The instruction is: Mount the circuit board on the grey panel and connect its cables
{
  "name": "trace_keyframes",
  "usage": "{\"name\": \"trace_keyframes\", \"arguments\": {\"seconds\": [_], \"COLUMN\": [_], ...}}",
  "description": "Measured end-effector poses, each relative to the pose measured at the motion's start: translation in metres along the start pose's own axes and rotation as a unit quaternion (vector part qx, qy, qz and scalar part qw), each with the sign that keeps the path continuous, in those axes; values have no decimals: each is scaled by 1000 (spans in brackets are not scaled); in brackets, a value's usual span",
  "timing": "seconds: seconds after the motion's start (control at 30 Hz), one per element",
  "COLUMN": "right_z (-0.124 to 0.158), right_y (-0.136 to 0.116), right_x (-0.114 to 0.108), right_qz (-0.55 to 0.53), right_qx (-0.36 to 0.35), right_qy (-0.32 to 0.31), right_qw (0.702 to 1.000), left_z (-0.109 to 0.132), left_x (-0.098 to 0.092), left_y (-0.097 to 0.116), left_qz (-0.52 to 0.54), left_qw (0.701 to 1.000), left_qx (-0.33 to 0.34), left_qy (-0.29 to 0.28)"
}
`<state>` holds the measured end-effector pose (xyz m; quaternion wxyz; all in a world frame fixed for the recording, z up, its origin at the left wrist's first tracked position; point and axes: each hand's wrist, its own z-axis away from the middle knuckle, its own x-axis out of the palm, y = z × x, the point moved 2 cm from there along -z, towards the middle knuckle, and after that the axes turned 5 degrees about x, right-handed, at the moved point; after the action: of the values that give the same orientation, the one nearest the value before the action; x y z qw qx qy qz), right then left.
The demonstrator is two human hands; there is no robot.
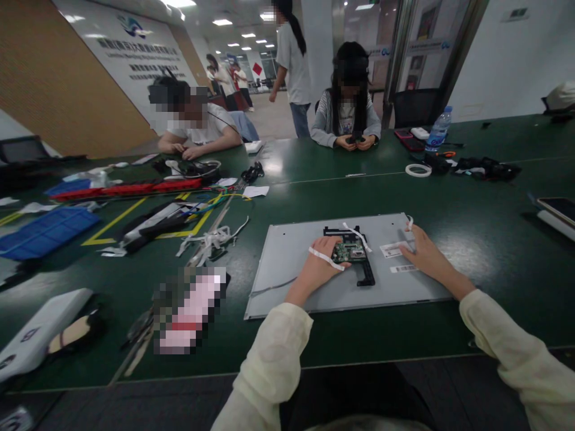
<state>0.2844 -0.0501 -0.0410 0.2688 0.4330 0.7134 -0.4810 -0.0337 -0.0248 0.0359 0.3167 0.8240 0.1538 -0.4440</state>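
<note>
A flat grey panel (296, 251) lies on the table in front of me, with white labels on its right part. On it sits a black plastic bracket (367, 272) with a green circuit board (353, 251). My left hand (317, 266) grips the board's left side, thumb along its near edge. A white tape strip (326, 257) crosses the back of that hand, and another strip (357, 236) lies over the board's far side. At the panel's far right corner is my right hand (426, 254), thumb and index finger apart. A short white strip (409, 222) touches its index fingertip.
Tangled white strips (211, 242) and a pink, blurred-out item (193, 314) lie to the left. Beyond are a blue tray (47, 230) and red parts (130, 188). A tape roll (418, 170) and water bottle (439, 130) stand at back right. Two people sit opposite.
</note>
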Motion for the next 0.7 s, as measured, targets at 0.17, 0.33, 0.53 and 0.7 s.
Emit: {"name": "trace_keyframes", "arguments": {"seconds": [0.17,0.33,0.53,0.7], "right_z": [-1,0,-1,-18], "right_y": [2,-2,-30,-66], "right_x": [1,-2,-31,-43], "right_qz": [-9,-8,-42,-199], "right_qx": [16,23,70,129], "right_qy": [-6,-7,7,-16], "right_qw": [1000,1000,997,971], "left_z": [-2,-2,-10,-39], "left_x": [6,3,-14,-8], "left_y": [-3,2,18,23], "left_qz": [-9,-8,10,42], "left_qw": [1000,999,999,998], "left_qx": [-24,-24,-39,-38], "left_qy": [-7,-22,10,34]}}
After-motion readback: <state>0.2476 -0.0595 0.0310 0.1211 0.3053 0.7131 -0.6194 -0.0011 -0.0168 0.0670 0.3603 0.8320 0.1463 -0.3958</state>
